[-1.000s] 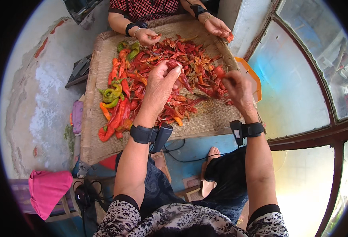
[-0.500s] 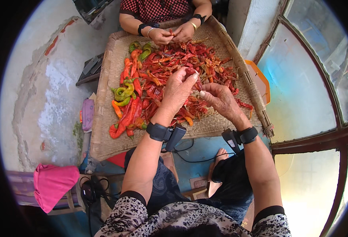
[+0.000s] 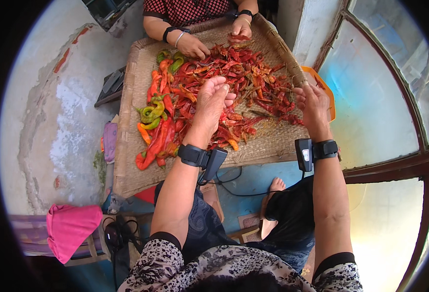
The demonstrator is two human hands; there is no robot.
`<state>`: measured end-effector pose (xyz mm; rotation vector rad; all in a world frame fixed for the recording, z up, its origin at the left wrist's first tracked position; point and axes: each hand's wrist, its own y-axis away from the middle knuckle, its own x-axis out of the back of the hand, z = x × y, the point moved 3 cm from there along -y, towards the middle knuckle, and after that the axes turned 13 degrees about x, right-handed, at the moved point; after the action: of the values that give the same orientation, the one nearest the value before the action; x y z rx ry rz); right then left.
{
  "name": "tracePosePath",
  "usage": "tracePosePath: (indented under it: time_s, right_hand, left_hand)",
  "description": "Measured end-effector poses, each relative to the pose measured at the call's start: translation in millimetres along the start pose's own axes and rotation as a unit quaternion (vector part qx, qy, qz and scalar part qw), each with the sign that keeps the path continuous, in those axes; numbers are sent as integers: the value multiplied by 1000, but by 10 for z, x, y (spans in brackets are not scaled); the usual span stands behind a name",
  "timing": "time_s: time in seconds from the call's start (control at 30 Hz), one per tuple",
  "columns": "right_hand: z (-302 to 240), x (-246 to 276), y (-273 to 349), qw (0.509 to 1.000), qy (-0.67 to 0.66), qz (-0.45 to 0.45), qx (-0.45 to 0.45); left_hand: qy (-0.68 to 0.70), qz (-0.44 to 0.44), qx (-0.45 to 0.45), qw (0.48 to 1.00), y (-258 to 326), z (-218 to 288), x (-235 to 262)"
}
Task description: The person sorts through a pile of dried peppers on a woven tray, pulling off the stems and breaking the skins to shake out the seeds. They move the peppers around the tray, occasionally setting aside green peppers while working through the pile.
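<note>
A: Head view, status of both hands?

B: The left hand hovers above the red chili peppers on the woven tray, wrist bent back and palm turned partly upward. Its fingers are curled together; whether they clamp a pepper cannot be told. The right hand is at the tray's right rim, fingers bent loosely over the peppers just beyond them. Whether it grips anything cannot be told either.

A: Location of the peppers?

B: The red pile lies directly under and beyond the left fingers. Green and orange peppers lie to the left of those fingers, near the tray's left side. An orange dish sits just beside the right hand, outside the rim.

A: Other hands present?

B: A second person's hands rest on the pile at the far edge, well apart from both of the wearer's hands.

A: Likely faults from here?

B: In my judgement, peppers near the right fingers could slide over the rim if swept outward. The tray appears to overhang the knees, so a downward push near its front edge could tip it.
</note>
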<state>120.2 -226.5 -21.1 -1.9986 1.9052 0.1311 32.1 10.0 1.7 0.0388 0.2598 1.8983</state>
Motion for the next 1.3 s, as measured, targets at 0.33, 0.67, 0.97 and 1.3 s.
tracePosePath:
  time_s: [0.33, 0.67, 0.97, 1.3]
  right_hand:
    - [172, -914, 638, 935, -23, -329, -128]
    - [-33, -23, -149, 988, -146, -30, -27]
    - [111, -490, 194, 950, 110, -287, -62]
    - [261, -612, 280, 811, 466, -289, 205]
  left_hand:
    - [69, -31, 12, 997, 1, -222, -231]
    - [-440, 171, -186, 862, -13, 221, 533]
    - [-660, 89, -32, 745, 14, -160, 300]
    - [-406, 9, -218, 887, -41, -46, -94]
